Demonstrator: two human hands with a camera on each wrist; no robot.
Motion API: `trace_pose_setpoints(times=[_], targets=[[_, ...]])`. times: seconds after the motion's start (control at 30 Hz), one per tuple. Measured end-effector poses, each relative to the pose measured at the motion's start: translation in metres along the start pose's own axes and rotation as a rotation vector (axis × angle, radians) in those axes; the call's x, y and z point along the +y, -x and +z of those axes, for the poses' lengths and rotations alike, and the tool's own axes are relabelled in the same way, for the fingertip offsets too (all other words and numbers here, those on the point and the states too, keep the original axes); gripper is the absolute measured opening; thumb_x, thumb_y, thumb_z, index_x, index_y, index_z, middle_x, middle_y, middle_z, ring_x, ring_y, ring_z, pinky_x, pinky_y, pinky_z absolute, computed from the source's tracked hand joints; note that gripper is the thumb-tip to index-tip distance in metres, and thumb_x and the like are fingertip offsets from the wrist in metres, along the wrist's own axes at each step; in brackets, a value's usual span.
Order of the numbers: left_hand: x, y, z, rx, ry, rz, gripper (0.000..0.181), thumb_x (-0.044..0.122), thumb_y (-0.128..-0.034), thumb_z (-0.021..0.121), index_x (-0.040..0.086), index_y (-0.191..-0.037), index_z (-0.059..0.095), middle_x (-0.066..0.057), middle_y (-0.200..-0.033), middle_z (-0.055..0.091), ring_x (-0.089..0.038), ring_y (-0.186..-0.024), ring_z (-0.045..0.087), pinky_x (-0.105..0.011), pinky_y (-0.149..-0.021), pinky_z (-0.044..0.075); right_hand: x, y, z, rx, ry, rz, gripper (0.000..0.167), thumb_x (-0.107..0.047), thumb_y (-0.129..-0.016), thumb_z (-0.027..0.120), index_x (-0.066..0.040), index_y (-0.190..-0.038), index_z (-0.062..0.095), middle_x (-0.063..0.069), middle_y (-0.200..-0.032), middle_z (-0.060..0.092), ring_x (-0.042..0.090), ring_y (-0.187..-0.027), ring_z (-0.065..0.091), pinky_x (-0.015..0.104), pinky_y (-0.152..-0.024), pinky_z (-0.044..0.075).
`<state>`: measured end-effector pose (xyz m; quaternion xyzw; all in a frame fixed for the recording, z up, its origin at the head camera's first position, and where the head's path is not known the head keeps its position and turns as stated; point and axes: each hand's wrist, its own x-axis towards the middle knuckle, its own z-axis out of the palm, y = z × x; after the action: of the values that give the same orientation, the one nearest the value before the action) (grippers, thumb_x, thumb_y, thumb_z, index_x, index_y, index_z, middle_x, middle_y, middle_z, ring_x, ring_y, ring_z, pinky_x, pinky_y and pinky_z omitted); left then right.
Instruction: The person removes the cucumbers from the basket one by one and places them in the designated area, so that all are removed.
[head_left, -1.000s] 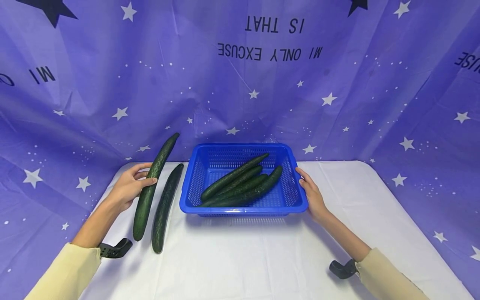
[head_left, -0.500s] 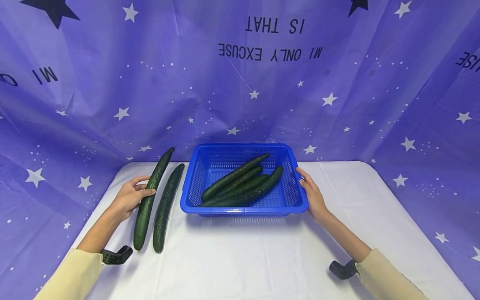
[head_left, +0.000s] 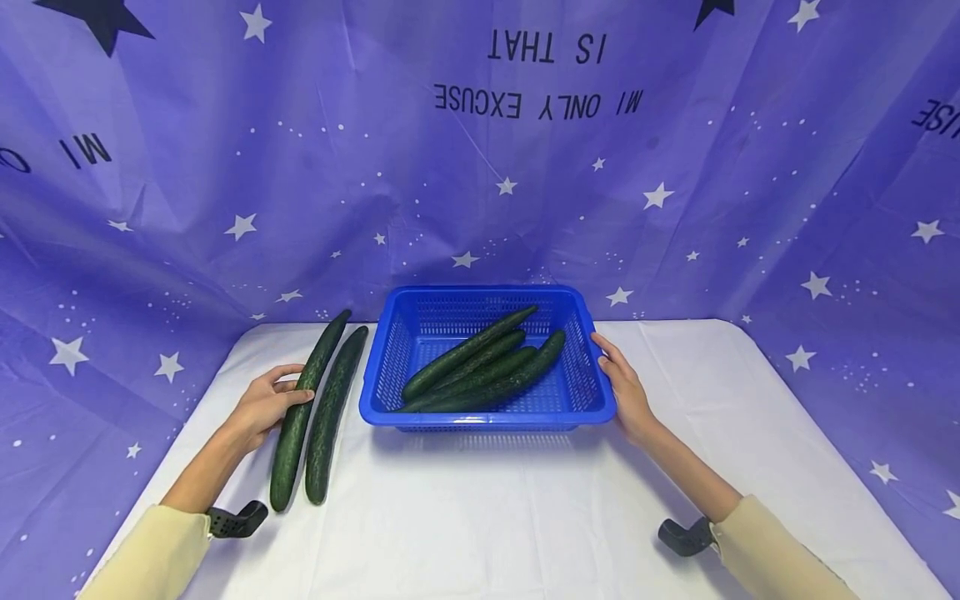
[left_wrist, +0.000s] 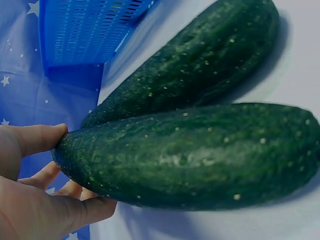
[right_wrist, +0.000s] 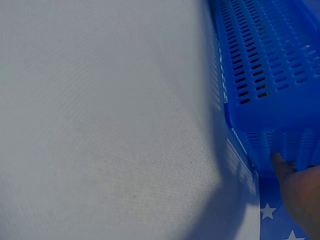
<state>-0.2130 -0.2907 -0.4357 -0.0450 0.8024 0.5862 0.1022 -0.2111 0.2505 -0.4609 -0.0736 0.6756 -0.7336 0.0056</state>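
Note:
In the head view the left hand [head_left: 262, 408] grips a long dark green cucumber [head_left: 288, 454] around its middle, thumb on the near side. A second cucumber [head_left: 330, 425] lies just to its right. The left wrist view shows the held cucumber [left_wrist: 200, 155] between thumb and fingers of the left hand [left_wrist: 45, 200], beside the other cucumber [left_wrist: 200, 60]. At the right side of the blue basket [head_left: 487, 419], the right hand [head_left: 626, 396] holds the rim. Several cucumbers [head_left: 487, 375] lie inside. The right wrist view shows fingers of the right hand [right_wrist: 300, 190] against the basket wall [right_wrist: 280, 112].
A white cloth [head_left: 480, 525] covers the table. Behind and at both sides hangs a purple curtain [head_left: 480, 167] with stars and lettering. Each wrist wears a black device, one at the left [head_left: 240, 521] and one at the right [head_left: 686, 537].
The left hand has lowered its cucumber towards the table, moving it down the head view and next to the lying one. The right hand and basket have stayed in place.

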Motion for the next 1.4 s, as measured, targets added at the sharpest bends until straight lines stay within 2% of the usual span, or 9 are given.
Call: trace_pose_setpoints(times=[0.2,0.4,0.63,0.83,1.2,1.4], targets=[[-0.004,0.004,-0.002,-0.002,-0.008,-0.027,0.067,0.008,-0.0984,0.061,-0.005,-0.153,0.023,-0.035,-0.139,0.042,-0.019,-0.088,0.067,-0.038,-0.07,0.057,-0.001,0.0,0.001,-0.003,-0.012,-0.004,0.051,-0.024,-0.111,0.032,-0.009,-0.159,0.023,0.018,-0.156,0.029,0.024,-0.119,0.05,0.027,-0.089,0.051],[-0.01,0.006,-0.003,0.005,-0.025,-0.051,0.067,0.009,-0.0979,0.061,-0.006,-0.152,0.024,-0.036,-0.14,0.041,-0.013,-0.085,0.065,-0.036,-0.071,0.056,-0.001,0.0,0.001,-0.003,-0.016,-0.003,0.05,-0.023,-0.111,0.031,-0.009,-0.159,0.023,0.019,-0.156,0.029,0.029,-0.121,0.049,0.029,-0.089,0.051],[-0.017,0.003,-0.004,0.0,-0.044,-0.08,0.068,0.011,-0.0981,0.061,-0.006,-0.152,0.023,-0.036,-0.142,0.04,-0.012,-0.084,0.065,-0.036,-0.07,0.055,-0.001,0.0,0.001,0.0,-0.004,0.01,0.051,-0.023,-0.111,0.032,-0.01,-0.159,0.023,0.018,-0.156,0.028,0.026,-0.12,0.05,0.028,-0.089,0.051],[-0.017,0.0,-0.005,-0.008,-0.05,-0.076,0.068,0.011,-0.0979,0.061,-0.006,-0.152,0.024,-0.033,-0.137,0.047,-0.013,-0.084,0.065,-0.036,-0.07,0.055,-0.002,0.0,0.001,0.007,-0.006,0.006,0.05,-0.022,-0.111,0.032,-0.01,-0.159,0.023,0.018,-0.155,0.029,0.026,-0.119,0.051,0.028,-0.088,0.051],[-0.018,-0.002,-0.005,-0.028,-0.062,-0.089,0.068,0.013,-0.0983,0.061,-0.006,-0.152,0.023,-0.033,-0.137,0.046,-0.011,-0.082,0.065,-0.036,-0.069,0.056,-0.003,0.0,0.001,0.003,-0.021,0.007,0.05,-0.022,-0.111,0.032,-0.009,-0.159,0.023,0.02,-0.153,0.03,0.024,-0.116,0.054,0.029,-0.087,0.052],[-0.016,-0.003,-0.001,-0.027,-0.108,-0.041,0.066,0.008,-0.0962,0.062,-0.012,-0.147,0.026,-0.035,-0.129,0.051,-0.014,-0.078,0.066,-0.035,-0.065,0.056,-0.002,0.0,0.0,0.001,-0.013,0.009,0.051,-0.023,-0.111,0.032,-0.01,-0.159,0.023,0.02,-0.155,0.029,0.024,-0.116,0.054,0.029,-0.087,0.053]])
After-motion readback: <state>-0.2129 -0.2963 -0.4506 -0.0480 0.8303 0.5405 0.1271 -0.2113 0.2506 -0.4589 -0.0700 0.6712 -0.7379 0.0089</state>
